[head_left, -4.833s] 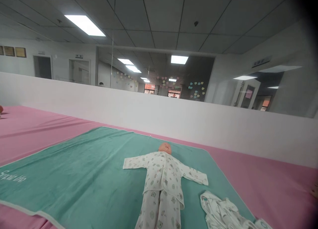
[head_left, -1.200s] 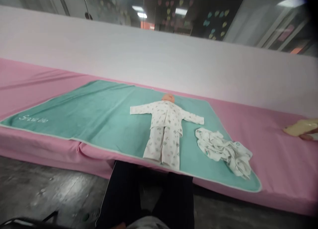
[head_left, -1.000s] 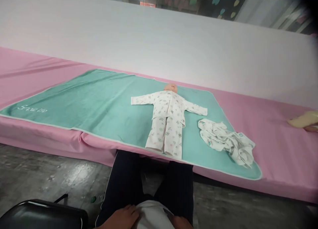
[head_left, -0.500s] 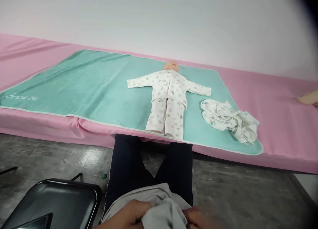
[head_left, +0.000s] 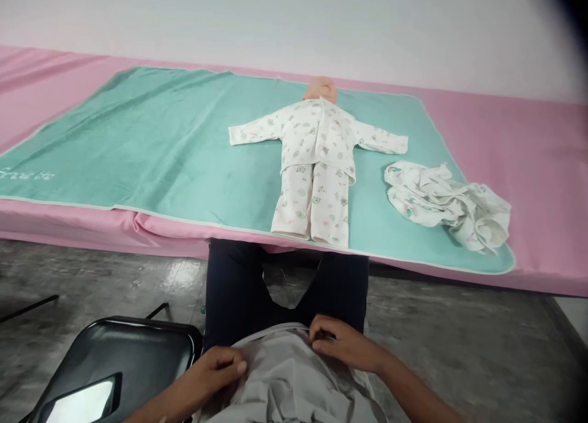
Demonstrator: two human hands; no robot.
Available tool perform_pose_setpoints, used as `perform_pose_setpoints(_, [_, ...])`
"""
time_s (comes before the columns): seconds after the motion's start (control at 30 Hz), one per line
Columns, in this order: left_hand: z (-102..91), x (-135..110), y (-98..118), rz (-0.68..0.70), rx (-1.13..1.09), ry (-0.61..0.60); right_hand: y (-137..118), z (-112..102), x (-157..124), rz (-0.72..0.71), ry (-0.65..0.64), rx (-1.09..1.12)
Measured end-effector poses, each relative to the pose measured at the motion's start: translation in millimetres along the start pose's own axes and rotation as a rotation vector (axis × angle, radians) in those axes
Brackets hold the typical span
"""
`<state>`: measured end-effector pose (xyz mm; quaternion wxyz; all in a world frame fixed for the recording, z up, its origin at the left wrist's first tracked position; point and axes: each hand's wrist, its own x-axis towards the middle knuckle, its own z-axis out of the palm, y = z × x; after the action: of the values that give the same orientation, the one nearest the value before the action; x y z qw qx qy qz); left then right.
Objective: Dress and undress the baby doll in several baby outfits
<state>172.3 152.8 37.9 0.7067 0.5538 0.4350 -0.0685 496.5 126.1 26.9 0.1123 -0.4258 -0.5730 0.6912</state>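
Observation:
A baby doll (head_left: 318,160) in white printed pyjamas lies on its back on a teal blanket (head_left: 160,141), arms spread wide. Beside it on the right lies a crumpled white printed garment (head_left: 448,202). Low in the view, my left hand (head_left: 215,374) and my right hand (head_left: 342,344) both pinch the hem of my grey shirt (head_left: 285,380) over my dark trousers. Both hands are well short of the doll.
The blanket covers a pink padded platform (head_left: 505,135) backed by a white wall panel (head_left: 294,25). A black chair (head_left: 114,368) with a phone (head_left: 82,404) on its seat stands at my left. Grey floor lies below.
The view has dropped from the ceiling to the platform's front edge and my lap. My hands have come into view and hold my shirt hem, the right one now further forward.

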Motion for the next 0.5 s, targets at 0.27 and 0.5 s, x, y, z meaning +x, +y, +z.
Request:
perform_pose_setpoints(0.27, [12.7, 79.6, -2.3, 0.187, 0.889, 0.156, 47.7, 10.2, 44.8, 0.140, 0.177, -0.326])
perform_pose_setpoints(0.5, [-50.1, 149.0, 44.3, 0.001, 1.012, 0.531, 46.1, -63.1, 99.2, 0.342, 0.574, -0.942])
